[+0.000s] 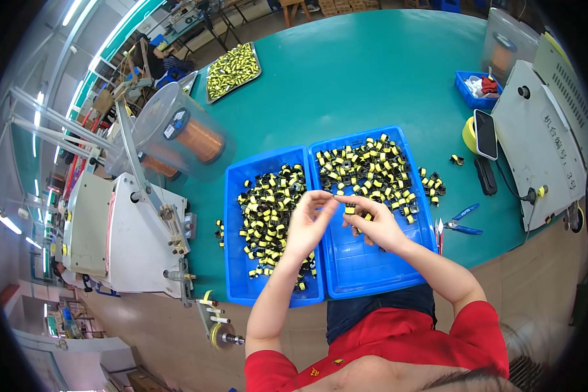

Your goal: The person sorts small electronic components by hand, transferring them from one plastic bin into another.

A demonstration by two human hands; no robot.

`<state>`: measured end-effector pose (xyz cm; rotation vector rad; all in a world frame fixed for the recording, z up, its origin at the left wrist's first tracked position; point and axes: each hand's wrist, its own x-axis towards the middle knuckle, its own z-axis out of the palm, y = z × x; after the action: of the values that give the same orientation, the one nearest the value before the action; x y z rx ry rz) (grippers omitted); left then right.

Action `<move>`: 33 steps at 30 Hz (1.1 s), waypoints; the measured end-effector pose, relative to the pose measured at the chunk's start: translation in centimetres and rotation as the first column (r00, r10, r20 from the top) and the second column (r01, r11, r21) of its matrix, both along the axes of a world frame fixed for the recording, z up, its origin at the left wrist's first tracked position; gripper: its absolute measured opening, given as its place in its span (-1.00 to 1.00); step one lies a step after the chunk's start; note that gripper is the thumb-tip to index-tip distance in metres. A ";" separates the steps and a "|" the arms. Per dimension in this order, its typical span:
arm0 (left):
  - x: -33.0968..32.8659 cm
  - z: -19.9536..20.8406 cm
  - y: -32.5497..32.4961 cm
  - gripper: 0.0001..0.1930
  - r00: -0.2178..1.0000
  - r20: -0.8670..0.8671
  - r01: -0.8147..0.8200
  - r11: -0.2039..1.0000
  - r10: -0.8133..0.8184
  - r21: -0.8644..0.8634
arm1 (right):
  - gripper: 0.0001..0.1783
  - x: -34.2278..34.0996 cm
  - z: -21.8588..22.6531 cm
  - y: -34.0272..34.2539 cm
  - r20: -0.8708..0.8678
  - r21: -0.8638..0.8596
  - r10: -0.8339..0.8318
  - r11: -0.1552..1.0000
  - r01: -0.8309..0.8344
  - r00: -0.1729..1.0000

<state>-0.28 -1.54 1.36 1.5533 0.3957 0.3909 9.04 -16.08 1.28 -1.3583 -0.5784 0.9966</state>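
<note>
The green counter (372, 72), between pale machines (140, 242), carries two blue bins (231, 261) holding black-and-yellow parts (271, 219). A clear spool tub (151, 130) stands left. Over the right bin (366, 264), the right fingers (364, 202) pinch one part (350, 210); the left fingers (319, 195) nearly meet, their hold too small to make out.

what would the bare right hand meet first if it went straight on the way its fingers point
The bare right hand points forward and to the left, so it would probably meet the bare left hand first; their fingertips look very close, though depth is unclear.
</note>
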 end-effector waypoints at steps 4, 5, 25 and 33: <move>0.2 -0.8 -1.4 -0.62 0.998 0.020 0.067 0.997 -0.067 -0.037 | -0.55 -0.1 -1.5 0.0 0.248 0.089 -0.040 0.996 0.019 0.968; 0.2 -0.8 -1.5 -0.62 0.998 0.027 0.056 0.995 -0.054 -0.086 | -0.55 -0.2 -1.3 0.1 0.247 0.089 -0.037 0.996 0.015 0.968; 0.0 -0.4 0.5 -0.78 0.989 -0.080 0.082 0.899 -0.128 -0.430 | -0.77 2.5 -3.2 0.5 -0.864 -0.084 -0.184 0.970 0.227 0.468; 0.2 -2.2 -1.0 -0.67 0.993 -0.062 0.104 0.989 -0.097 0.108 | -0.73 1.6 -1.8 0.1 -0.658 -0.001 -0.081 0.994 0.107 0.749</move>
<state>-0.04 -2.56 -0.80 1.6882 0.3425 0.2951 10.69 -15.99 -0.56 -0.8945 0.0144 1.2836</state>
